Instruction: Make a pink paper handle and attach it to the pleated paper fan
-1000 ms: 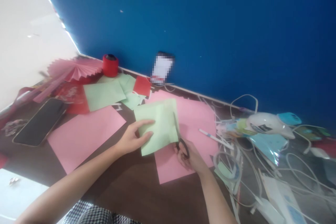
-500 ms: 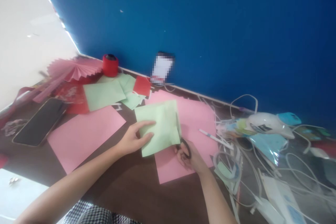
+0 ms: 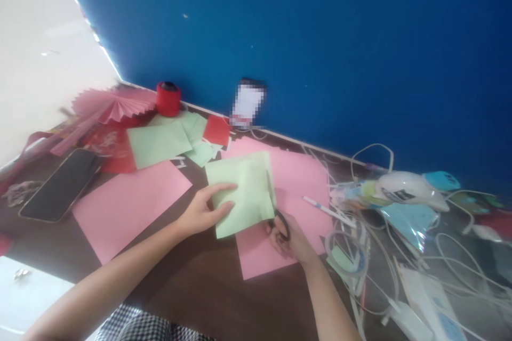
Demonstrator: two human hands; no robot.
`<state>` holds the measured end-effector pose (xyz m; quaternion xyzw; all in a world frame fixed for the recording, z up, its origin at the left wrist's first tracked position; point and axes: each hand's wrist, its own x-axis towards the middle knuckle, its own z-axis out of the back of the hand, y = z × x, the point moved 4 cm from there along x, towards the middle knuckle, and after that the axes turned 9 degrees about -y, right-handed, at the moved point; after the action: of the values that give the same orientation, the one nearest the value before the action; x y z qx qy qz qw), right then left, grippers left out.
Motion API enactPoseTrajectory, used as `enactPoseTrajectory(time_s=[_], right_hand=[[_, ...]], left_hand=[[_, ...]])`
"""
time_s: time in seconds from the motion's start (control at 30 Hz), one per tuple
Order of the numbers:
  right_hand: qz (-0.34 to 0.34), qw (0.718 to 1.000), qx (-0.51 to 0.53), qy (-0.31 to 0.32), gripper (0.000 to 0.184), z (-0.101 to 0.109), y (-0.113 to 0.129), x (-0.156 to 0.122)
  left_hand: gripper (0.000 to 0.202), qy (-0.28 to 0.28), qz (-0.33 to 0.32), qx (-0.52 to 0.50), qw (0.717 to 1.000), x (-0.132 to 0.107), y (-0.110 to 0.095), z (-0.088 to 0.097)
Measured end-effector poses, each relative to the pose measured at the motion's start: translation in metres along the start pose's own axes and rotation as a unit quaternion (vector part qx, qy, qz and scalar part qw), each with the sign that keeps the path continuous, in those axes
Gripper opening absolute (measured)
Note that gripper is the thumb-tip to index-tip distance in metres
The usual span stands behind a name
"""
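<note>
My left hand (image 3: 202,211) pinches the lower left edge of a light green folded paper (image 3: 244,192), held up over the dark table. My right hand (image 3: 288,240) is closed round the black handles of a pair of scissors (image 3: 277,212). The blades run up along the green paper's right edge. Under both hands lies a pink sheet (image 3: 292,192).
A second pink sheet (image 3: 128,205) lies at the left, beside a dark phone (image 3: 60,184). Green and red paper pieces (image 3: 160,144), a red tape roll (image 3: 168,99) and a pink paper fan (image 3: 112,104) sit near the blue wall. White cables and packets (image 3: 400,234) crowd the right side.
The scissors have slid slightly further into the green paper's right edge, and the paper has shifted a little. Both hands stay almost where they were.
</note>
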<state>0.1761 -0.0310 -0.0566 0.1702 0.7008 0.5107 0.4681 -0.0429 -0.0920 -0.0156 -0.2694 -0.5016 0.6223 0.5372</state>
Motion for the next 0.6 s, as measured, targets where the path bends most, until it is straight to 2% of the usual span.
enactPoseTrajectory(time_s=[0.4, 0.6], right_hand=[[0.022, 1.000, 0.008, 0.009, 0.037, 0.0020, -0.0054, -0.0003], [0.015, 1.000, 0.006, -0.007, 0.039, -0.0015, -0.0005, -0.0012]], left_hand=[[0.030, 0.011, -0.014, 0.000, 1.000, -0.0007, -0.0014, -0.0006], [0.030, 0.007, -0.013, 0.001, 1.000, -0.0008, -0.0009, -0.0001]])
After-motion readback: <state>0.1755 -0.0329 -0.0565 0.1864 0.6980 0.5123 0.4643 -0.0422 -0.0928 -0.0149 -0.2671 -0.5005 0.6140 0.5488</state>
